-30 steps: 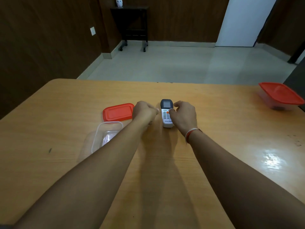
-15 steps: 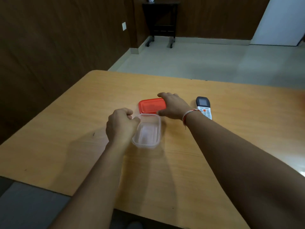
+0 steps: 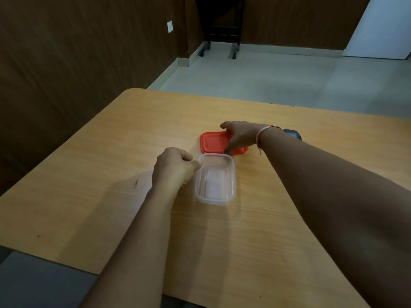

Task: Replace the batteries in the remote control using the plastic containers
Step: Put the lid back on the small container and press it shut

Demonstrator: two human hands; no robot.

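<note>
A clear plastic container stands open on the wooden table, and I see nothing inside it. My left hand is closed at the container's far left corner, pinching its rim. Just beyond the container lies its red lid, flat on the table. My right hand grips the lid's right end, thumb over the far edge and fingers at the near edge. Only the dark top of the remote control shows behind my right wrist. No batteries are visible.
The table's left edge and rounded far corner are close to the container. Beyond the table lies a pale tiled floor with a dark wheeled stand against the brown wall. A white door is at the far right.
My right hand left the remote and went left onto the red lid. My left hand moved to the container's rim. The view swung left, so the second red-lidded container is out of frame.
</note>
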